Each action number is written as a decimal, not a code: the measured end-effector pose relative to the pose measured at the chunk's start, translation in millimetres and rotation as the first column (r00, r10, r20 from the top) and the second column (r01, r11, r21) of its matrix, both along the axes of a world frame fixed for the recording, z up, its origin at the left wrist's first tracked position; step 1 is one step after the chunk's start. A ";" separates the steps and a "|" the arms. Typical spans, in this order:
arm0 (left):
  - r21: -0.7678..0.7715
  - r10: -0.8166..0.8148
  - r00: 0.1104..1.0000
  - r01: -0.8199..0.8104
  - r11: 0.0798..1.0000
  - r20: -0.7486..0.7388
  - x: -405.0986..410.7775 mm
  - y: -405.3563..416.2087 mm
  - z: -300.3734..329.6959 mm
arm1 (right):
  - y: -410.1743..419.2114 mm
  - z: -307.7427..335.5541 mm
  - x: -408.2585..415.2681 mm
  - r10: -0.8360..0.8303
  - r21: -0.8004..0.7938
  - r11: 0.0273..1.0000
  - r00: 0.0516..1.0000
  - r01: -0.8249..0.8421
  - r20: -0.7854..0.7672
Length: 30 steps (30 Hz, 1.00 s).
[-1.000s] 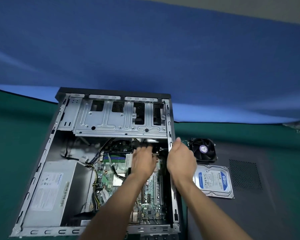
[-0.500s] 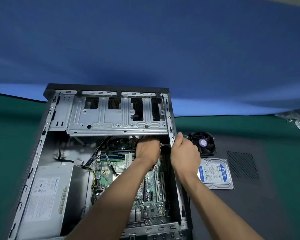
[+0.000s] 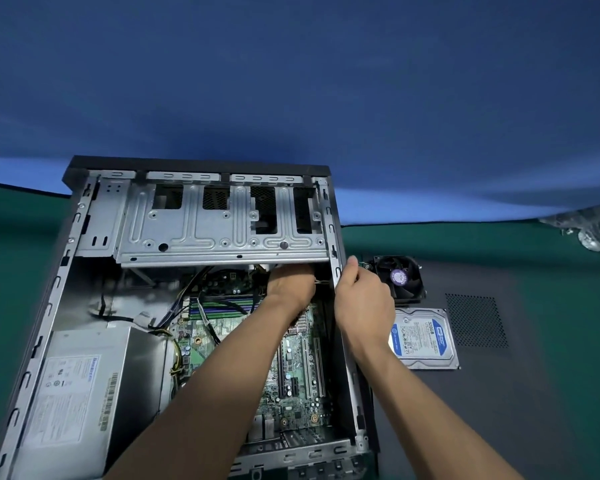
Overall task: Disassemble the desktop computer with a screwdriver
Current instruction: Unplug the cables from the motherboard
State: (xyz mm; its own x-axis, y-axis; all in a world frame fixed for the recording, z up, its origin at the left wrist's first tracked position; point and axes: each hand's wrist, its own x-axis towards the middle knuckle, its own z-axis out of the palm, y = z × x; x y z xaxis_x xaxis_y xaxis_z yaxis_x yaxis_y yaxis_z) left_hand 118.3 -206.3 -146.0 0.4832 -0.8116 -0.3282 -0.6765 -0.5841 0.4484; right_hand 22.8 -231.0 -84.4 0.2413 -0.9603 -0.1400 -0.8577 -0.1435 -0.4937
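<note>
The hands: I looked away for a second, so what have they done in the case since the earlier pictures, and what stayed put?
The left hand pushed further into the computer case, from over the motherboard to just under the drive cage, where its fingers are now hidden. The right hand kept resting on the case's right rail. The fan, hard drive and power supply stayed where they were.

Bare forearms, no sleeves visible

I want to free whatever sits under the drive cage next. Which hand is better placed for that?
Probably the left hand: it is already inside the case, fingers tucked under the drive cage. The right hand grips the case's side rail, steadying it.
</note>
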 end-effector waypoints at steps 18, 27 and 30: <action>-0.055 -0.023 0.998 0.020 0.998 -0.056 1.9 5.4 -6.5 | -1.6 2.6 0.7 0.003 0.019 1.000 0.999 -0.002 -0.044; -0.133 0.441 0.781 -0.544 0.829 -0.443 -9.4 24.1 -12.5 | -1.5 0.8 -0.1 0.002 0.006 1.000 1.000 -0.002 -0.026; -0.225 0.451 0.681 -0.663 0.714 -0.576 -12.1 42.6 -0.9 | -1.2 -0.1 -0.9 0.006 0.002 1.000 0.999 -0.006 -0.031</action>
State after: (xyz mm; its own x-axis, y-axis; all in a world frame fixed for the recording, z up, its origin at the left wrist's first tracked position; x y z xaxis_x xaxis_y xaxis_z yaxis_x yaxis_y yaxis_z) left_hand 106.2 -163.7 -146.9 0.7660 -0.5370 -0.3533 0.0652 -0.4818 0.8738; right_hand 21.9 -232.2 -84.5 0.2429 -0.9585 -0.1493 -0.8719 -0.1483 -0.4667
